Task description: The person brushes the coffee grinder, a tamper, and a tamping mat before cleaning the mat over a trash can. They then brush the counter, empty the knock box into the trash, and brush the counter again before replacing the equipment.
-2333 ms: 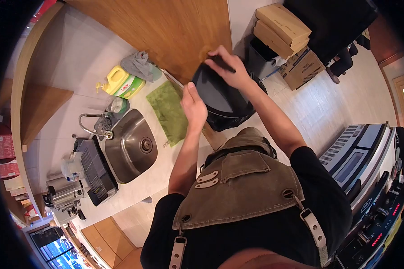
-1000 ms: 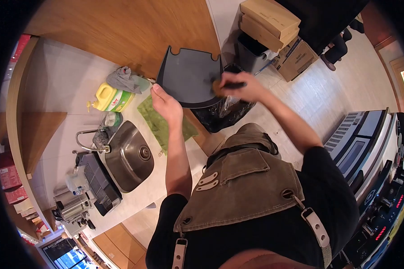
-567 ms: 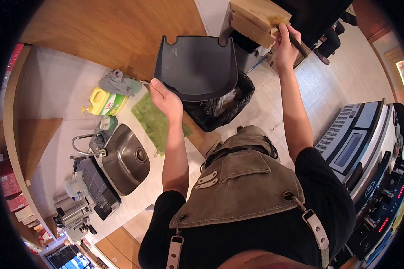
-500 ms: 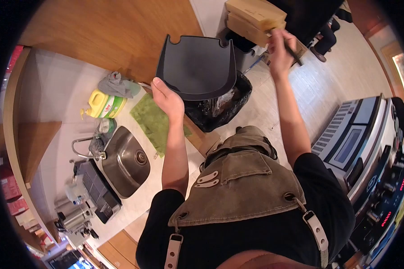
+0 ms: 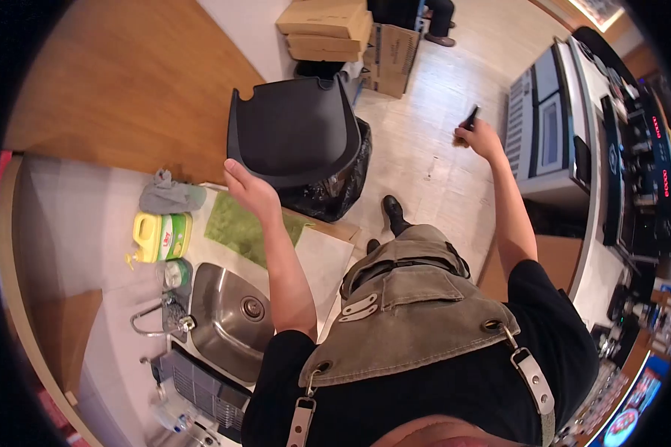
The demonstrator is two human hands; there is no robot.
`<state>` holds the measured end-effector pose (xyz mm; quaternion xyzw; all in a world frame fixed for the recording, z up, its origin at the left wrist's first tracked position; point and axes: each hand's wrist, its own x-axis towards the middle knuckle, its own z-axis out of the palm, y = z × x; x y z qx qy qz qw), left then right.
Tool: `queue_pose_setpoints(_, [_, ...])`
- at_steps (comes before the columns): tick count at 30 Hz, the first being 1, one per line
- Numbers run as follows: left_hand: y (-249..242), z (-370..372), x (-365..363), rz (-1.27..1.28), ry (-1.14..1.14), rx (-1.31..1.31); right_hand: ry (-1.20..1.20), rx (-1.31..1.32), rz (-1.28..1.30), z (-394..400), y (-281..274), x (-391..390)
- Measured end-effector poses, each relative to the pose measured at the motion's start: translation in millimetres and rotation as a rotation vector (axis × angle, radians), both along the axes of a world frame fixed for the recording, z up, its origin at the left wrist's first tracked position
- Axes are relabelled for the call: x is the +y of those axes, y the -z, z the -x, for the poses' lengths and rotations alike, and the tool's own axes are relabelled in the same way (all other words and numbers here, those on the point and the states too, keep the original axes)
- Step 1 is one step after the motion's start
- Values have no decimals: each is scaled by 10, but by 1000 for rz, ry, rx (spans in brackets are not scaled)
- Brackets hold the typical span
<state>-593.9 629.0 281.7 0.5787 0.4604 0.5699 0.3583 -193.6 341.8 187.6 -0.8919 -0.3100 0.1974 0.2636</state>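
My left hand (image 5: 255,195) grips the near left edge of a black plastic tray (image 5: 294,127). The tray is shallow, with a curved near rim and two notches at its far corners. It is held up, partly covering a bin lined with a black bag (image 5: 354,182). Out to the right, over the floor, my right hand (image 5: 486,140) is closed around a small brush (image 5: 473,118). Its dark handle points up past my fingers, and a tan end shows below them.
A steel sink (image 5: 231,320) with a tap lies left, near a green cloth (image 5: 235,227), a yellow detergent jug (image 5: 160,237) and a grey rag (image 5: 170,195). Cardboard boxes (image 5: 326,30) stand beyond the bin. Machines (image 5: 548,112) line the right counter. Another person's legs (image 5: 440,18) show far ahead.
My right hand has swung from beyond the tray out to the right and lower, still holding the brush. The view has turned rightward. The tray stays in my left hand.
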Motion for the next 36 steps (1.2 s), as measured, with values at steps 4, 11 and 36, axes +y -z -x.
queue_pose_setpoints(4, [250, -300, -204, 453, 235, -417, 371, 335, -516, 859, 387, -1042])
queue_pose_setpoints(11, [608, -996, -1531, 765, 953, -336, 692, 423, -316, 3036, 1004, -2515])
queue_pose_setpoints(36, [719, -3648, -8192, 1237, 2056, 288, 2046, -564, -388, 4309, -188, -6628])
